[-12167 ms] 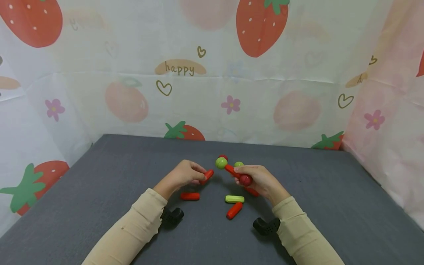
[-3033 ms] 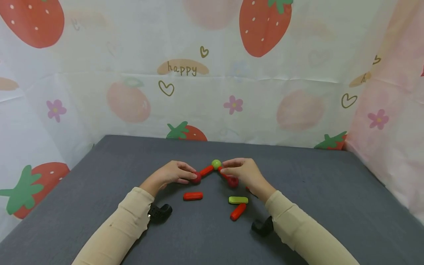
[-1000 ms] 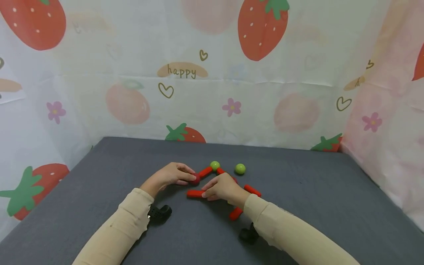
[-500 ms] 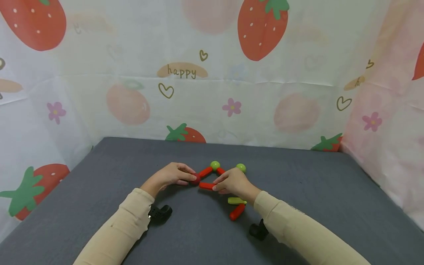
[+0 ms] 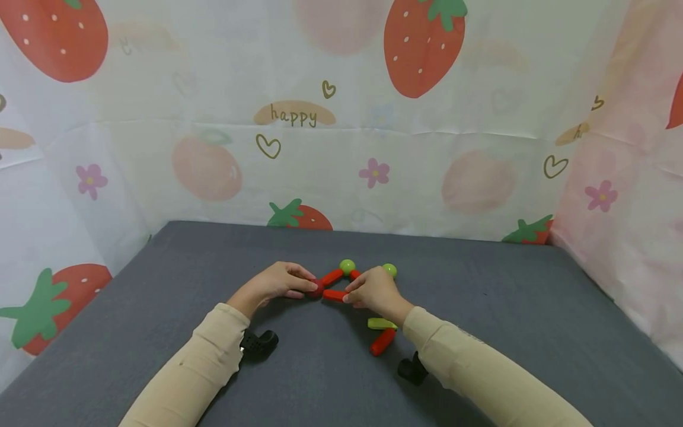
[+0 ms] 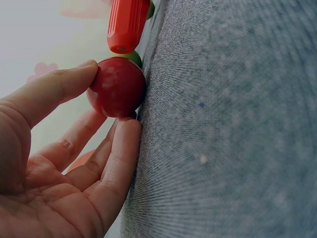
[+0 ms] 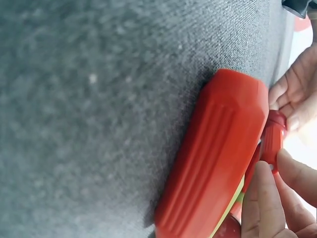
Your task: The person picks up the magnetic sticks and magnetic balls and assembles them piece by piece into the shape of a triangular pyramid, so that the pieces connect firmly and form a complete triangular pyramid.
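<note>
Head view: both hands meet at mid-table on the grey cloth (image 5: 480,332)
Left hand (image 5: 277,281): thumb and fingers pinch a dark red ball (image 6: 117,87); the ball rests on the cloth
Right hand (image 5: 373,289): fingertips grip a red stick (image 5: 334,295); its left end is just beside the ball
Far side: another red stick (image 5: 332,276) runs from the ball to a green ball (image 5: 347,266); a second green ball (image 5: 390,270) sits behind the right hand
Near side: a green stick (image 5: 380,324) and a loose red stick (image 5: 382,341) lie by the right sleeve
</note>
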Action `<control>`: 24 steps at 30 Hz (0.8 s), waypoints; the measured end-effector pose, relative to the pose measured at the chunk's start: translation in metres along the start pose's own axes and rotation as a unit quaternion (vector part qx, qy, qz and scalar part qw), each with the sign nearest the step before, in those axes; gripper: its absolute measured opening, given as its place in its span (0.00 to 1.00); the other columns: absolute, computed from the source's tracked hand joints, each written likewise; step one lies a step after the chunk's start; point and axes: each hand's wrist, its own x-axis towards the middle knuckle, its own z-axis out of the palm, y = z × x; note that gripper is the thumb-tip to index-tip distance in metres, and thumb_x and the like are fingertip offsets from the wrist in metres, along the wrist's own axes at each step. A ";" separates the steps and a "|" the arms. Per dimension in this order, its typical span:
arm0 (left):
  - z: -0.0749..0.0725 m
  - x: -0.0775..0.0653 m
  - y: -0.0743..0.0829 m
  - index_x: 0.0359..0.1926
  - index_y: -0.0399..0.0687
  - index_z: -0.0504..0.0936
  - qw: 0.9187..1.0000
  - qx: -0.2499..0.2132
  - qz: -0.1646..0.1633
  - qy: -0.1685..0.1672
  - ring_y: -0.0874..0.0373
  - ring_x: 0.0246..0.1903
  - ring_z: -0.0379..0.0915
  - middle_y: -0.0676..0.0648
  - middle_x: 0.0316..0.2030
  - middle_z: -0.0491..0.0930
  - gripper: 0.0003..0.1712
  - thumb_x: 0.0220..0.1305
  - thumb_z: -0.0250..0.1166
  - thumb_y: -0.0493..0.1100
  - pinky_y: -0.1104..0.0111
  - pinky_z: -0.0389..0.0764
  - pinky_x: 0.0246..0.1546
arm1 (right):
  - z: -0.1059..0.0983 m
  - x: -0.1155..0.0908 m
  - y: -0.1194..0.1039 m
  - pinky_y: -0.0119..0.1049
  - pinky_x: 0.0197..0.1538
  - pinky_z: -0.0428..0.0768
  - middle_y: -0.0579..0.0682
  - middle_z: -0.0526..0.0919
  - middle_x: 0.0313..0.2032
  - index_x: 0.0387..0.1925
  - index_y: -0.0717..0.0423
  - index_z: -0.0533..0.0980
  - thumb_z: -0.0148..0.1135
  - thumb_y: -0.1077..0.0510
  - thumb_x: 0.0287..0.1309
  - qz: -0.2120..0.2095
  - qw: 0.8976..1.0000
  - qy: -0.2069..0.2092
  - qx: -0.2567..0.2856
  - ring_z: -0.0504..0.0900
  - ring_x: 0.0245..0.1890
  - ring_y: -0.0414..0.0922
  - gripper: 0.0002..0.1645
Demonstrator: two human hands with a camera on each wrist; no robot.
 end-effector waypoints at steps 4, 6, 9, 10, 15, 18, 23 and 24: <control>0.000 0.000 0.000 0.54 0.35 0.81 1.000 -0.001 -0.002 0.004 0.60 0.44 0.82 0.39 0.53 0.81 0.20 0.63 0.69 0.40 0.64 0.85 0.51 | 0.002 0.002 -0.001 0.37 0.39 0.88 0.57 0.88 0.40 0.35 0.65 0.87 0.73 0.67 0.52 -0.003 1.000 0.002 -0.004 0.87 0.30 0.43 0.07; 0.000 0.000 0.000 0.53 0.35 0.82 1.000 -0.001 -0.002 0.005 0.61 0.43 0.82 0.40 0.52 0.82 0.20 0.63 0.69 0.40 0.64 0.85 0.51 | 0.003 0.003 -0.001 0.37 0.39 0.88 0.57 0.89 0.39 0.34 0.65 0.87 0.73 0.67 0.51 -0.004 1.000 0.003 -0.009 0.87 0.29 0.42 0.07; 0.000 0.000 -0.001 0.53 0.35 0.82 1.000 0.000 -0.001 0.004 0.61 0.43 0.82 0.40 0.51 0.82 0.19 0.63 0.69 0.40 0.64 0.85 0.51 | 0.003 0.005 -0.001 0.37 0.39 0.88 0.57 0.89 0.38 0.34 0.65 0.87 0.73 0.67 0.52 -0.004 1.000 0.001 -0.014 0.87 0.29 0.42 0.06; 0.000 0.000 -0.001 0.53 0.35 0.81 1.000 0.000 0.000 0.004 0.61 0.43 0.82 0.40 0.51 0.82 0.19 0.63 0.69 0.40 0.64 0.85 0.51 | 0.002 0.005 -0.001 0.37 0.39 0.89 0.57 0.88 0.39 0.35 0.65 0.87 0.73 0.68 0.52 -0.003 1.000 -0.002 -0.012 0.87 0.29 0.42 0.07; 0.000 -0.001 -0.001 0.54 0.36 0.82 1.000 -0.002 0.003 -0.001 0.61 0.43 0.82 0.41 0.51 0.82 0.20 0.63 0.69 0.40 0.64 0.85 0.51 | -0.013 0.004 0.000 0.39 0.43 0.88 0.57 0.88 0.43 0.40 0.64 0.87 0.72 0.67 0.54 -0.008 1.000 0.004 -0.010 0.88 0.35 0.45 0.10; 0.000 -0.001 -0.001 0.54 0.36 0.82 1.000 -0.002 0.004 -0.003 0.61 0.43 0.82 0.41 0.51 0.82 0.20 0.63 0.69 0.41 0.64 0.85 0.51 | -0.030 0.005 0.007 0.41 0.47 0.86 0.57 0.88 0.46 0.42 0.61 0.87 0.71 0.65 0.55 -0.011 0.999 0.027 -0.021 0.86 0.42 0.47 0.11; 0.000 -0.002 0.000 0.53 0.36 0.82 1.000 0.004 0.003 0.003 0.61 0.43 0.82 0.41 0.51 0.82 0.19 0.63 0.70 0.40 0.64 0.85 0.51 | -0.050 0.006 0.022 0.45 0.57 0.82 0.60 0.81 0.58 0.50 0.61 0.84 0.69 0.65 0.56 0.012 1.000 -0.003 -0.023 0.79 0.58 0.54 0.18; 0.000 -0.002 0.000 0.53 0.36 0.82 1.000 0.007 0.002 0.005 0.60 0.43 0.82 0.41 0.51 0.82 0.19 0.63 0.70 0.40 0.64 0.85 0.51 | -0.052 0.006 0.024 0.45 0.58 0.82 0.60 0.79 0.61 0.52 0.61 0.83 0.69 0.65 0.56 0.020 0.999 -0.016 -0.021 0.78 0.60 0.54 0.19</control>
